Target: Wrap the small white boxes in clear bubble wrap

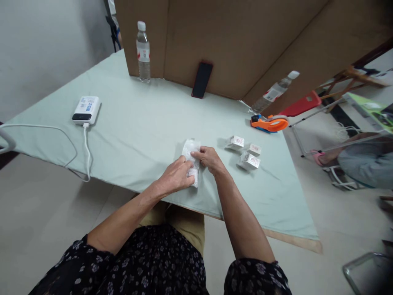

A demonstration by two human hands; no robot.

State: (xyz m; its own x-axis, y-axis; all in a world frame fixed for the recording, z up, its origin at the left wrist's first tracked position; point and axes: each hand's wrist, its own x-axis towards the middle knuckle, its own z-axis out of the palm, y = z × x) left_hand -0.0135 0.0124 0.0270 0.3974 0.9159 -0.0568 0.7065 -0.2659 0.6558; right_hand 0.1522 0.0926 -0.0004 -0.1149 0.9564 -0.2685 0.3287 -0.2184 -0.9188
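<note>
A piece of bubble wrap (190, 146), whitish and see-through, lies near the front edge of the table between both hands. My left hand (177, 174) is closed on its left and lower part, fingers bent over it. My right hand (208, 158) pinches its upper right edge. Whether something is inside the wrap cannot be made out. To the right stand several small white boxes: one (236, 142) at the back, one (254, 149) beside it, and one (250, 160) in front, at least two with clear wrap around them.
A white power bank (86, 110) with a cable is at the left. Along the cardboard (215, 37) stand a bottle (143, 55), a dark phone (202, 80) and a tilted bottle (272, 93). An orange tape dispenser (270, 123) lies at the right. A person's leg (334, 155) shows beyond.
</note>
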